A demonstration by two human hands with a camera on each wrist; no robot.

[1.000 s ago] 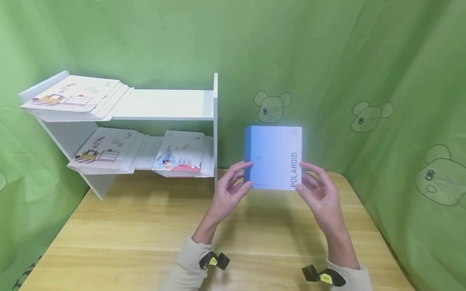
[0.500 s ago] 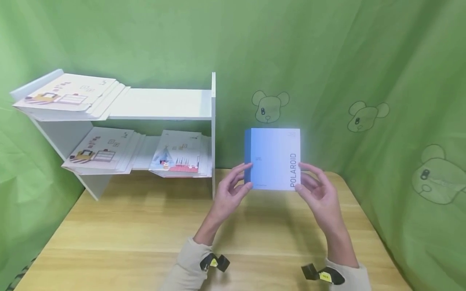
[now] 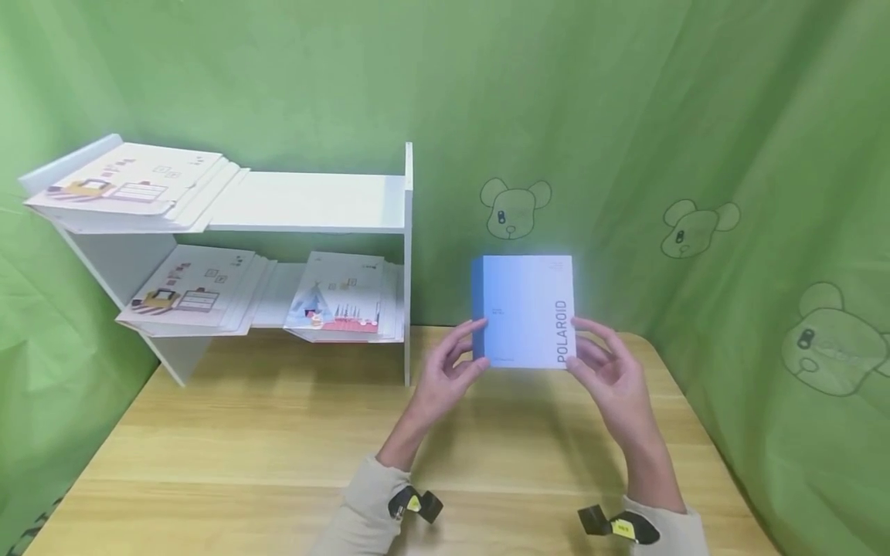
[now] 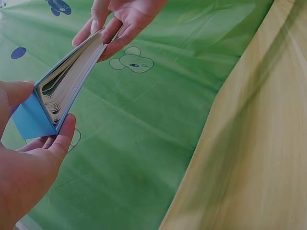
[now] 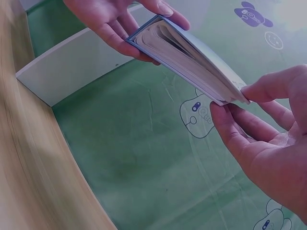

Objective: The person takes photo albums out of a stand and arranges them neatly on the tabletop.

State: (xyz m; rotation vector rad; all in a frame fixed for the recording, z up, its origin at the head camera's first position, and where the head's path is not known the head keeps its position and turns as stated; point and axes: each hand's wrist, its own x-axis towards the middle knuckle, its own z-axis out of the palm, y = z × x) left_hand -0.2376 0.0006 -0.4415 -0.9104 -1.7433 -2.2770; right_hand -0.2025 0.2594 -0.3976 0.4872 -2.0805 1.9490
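Blue-and-white album (image 3: 528, 313), one, front lettered POLAROID. Location: between the two grips, above the surface (image 3: 278, 440) and not touching it. Cover near square; which side is longer cannot be told. Spine (image 3: 477, 297) at the left grip (image 3: 443, 372), fore edge at the right grip (image 3: 615, 378); both edges run up and away from the person, so most of the album lies beyond the grips. In section a wedge: thick at the left grip, thin at the right. Page ends show in both wrist views.

Left grip: engaged, thumb and fingers pinching the spine side. Right grip: likewise engaged, pinching the fore edge near its lower corner. Neither is nearer the album, each being in contact.

White shelf unit (image 3: 320, 201), two tiers: left of the left grip, which is the nearer of the two; its side panel (image 3: 409, 270) is the closest part. Upper tier, far left end: stack of illustrated books (image 3: 132, 174). Lower tier: second stack (image 3: 202, 289) at left; third stack (image 3: 337, 297), tent picture, near the side panel.

Surface: pale wood, beneath both grips.

Green curtain (image 3: 612, 100), printed with animal heads: beyond both grips and right of the right grip.
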